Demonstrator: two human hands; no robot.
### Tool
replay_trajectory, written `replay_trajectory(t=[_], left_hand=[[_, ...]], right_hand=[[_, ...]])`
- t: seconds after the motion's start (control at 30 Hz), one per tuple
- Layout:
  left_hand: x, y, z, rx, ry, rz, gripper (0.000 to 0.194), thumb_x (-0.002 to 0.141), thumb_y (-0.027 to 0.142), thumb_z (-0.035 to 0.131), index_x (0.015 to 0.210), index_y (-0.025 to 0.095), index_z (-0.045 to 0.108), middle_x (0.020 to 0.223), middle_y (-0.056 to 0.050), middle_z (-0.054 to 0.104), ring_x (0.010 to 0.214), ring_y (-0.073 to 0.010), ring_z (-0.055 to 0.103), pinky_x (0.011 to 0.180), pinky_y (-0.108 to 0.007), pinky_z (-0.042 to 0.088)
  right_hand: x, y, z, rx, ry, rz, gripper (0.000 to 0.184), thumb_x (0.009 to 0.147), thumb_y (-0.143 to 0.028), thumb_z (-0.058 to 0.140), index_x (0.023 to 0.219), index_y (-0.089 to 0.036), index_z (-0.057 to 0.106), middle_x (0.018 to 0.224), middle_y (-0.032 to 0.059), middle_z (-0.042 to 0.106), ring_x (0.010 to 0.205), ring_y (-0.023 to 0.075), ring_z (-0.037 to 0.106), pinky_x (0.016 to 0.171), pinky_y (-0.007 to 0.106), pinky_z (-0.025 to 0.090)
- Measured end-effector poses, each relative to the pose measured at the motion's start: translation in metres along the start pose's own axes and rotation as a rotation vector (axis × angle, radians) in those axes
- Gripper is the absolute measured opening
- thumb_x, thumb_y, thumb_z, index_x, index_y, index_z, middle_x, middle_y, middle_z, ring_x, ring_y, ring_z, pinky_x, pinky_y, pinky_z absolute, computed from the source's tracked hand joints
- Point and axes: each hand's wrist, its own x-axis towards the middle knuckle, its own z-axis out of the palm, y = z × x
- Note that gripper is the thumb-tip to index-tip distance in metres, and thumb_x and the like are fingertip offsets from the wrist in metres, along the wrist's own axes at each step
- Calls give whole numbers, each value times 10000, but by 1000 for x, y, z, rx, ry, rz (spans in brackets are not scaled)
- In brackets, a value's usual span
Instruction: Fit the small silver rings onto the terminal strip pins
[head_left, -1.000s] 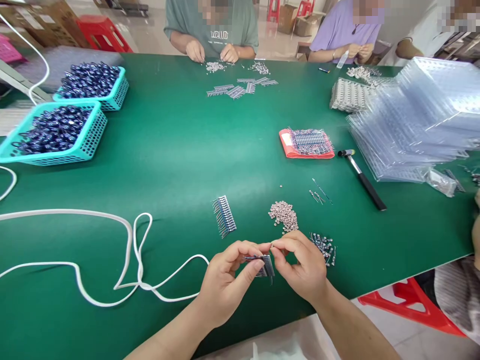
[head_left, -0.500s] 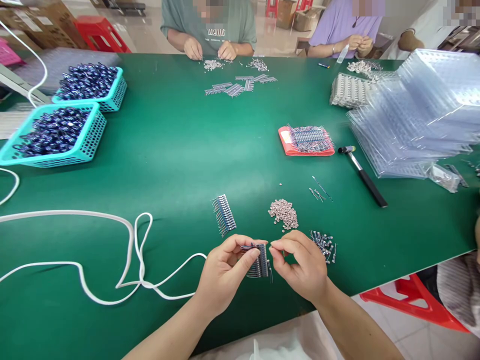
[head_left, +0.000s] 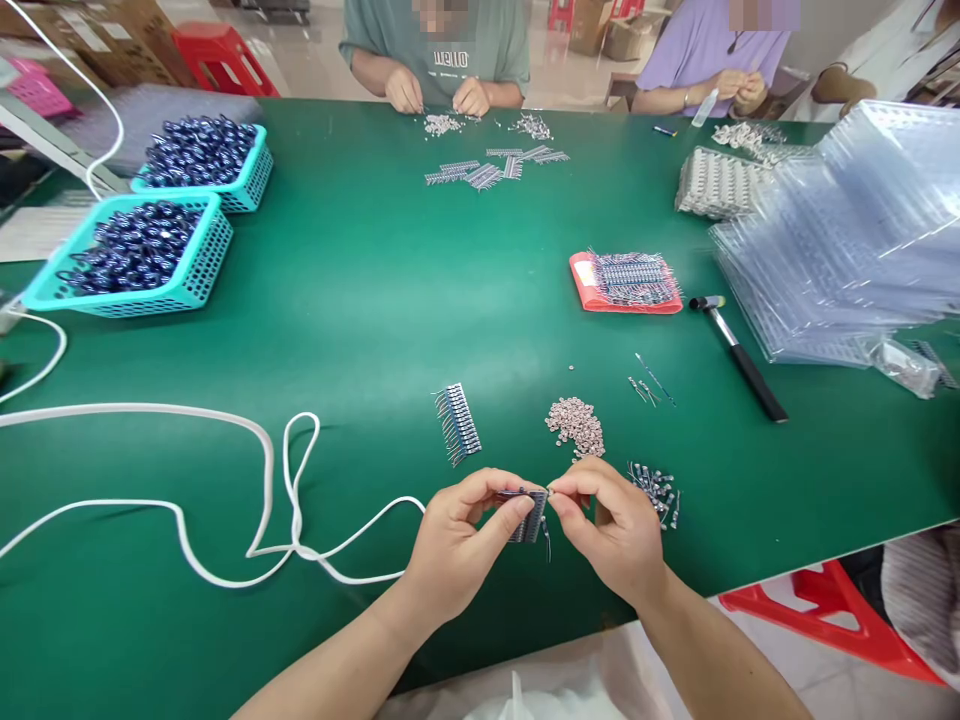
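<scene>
A bright workroom with a pale tiled floor, stacked cardboard boxes (head_left: 112, 40) and a red stool (head_left: 217, 55) lies behind a long green table (head_left: 337, 300). Across it sit a person in a green T-shirt (head_left: 450, 55) and, farther right, one in a purple top (head_left: 679, 60), both with hands close together over small parts.

In the near foreground, two bare hands meet above the table edge. The left hand (head_left: 461, 545) is clamped, thumb against fingers, on a small dark comb-like strip (head_left: 531, 520) with thin wires; one wired piece dangles at its right side. The right hand (head_left: 615, 525) has thumb and forefinger pinched together on a tiny piece (head_left: 551, 491) — too small to identify — right by the strip's upper right corner. Whether piece and strip touch, I cannot tell.

Just beyond the hands lies a heap of pinkish beads (head_left: 576, 425), with a similar wired row (head_left: 457, 422) to its left and a scatter of dark little components (head_left: 654, 488) beside the right hand. Farther back are a red-wrapped bundle (head_left: 634, 278) and a black-handled hammer (head_left: 742, 368), then a leaning stack of clear plastic trays (head_left: 840, 230). On the left, two turquoise baskets (head_left: 202, 275) brim with shiny dark-blue pieces (head_left: 135, 245); nearer, a white cable (head_left: 266, 460) loops across the tabletop.
</scene>
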Motion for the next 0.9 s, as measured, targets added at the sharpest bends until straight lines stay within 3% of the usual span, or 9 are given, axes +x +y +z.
replay_trajectory(t=[0.3,0.9], left_hand=[[1,1,0,35,4,39,102,882,239,637,886,172,714,829,-45,728,717,-137,662,669,-224,557],[1,3,0,27,2,-13,118,859,269,652,853,155,685,733,-35,673,637,-141,623,622,-249,562]], right_hand=[[-1,0,0,10,-13,-2,124,854,-109,611,906,-217,645,738,-6,592,659,124,565,577,254,451],[1,1,-4,69,-76,88,89,878,-154,607,876,-231,652,708,-12,580,642,125,527,574,263,413]])
